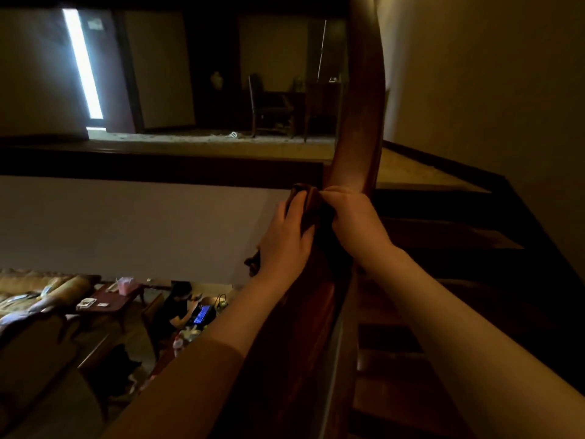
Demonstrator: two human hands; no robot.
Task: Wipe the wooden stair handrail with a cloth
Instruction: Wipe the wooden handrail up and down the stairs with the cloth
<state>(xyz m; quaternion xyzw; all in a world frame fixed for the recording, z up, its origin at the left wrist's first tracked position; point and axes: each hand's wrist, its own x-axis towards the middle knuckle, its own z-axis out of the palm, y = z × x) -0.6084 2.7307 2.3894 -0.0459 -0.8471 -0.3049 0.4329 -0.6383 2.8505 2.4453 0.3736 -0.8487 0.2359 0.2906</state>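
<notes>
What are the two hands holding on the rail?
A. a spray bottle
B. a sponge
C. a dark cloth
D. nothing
C: the left hand and right hand both grip a dark cloth bunched against the wooden rail.

No readable text; laptop screen (pixel 202 314) below glows blue, lettering too small.
</notes>
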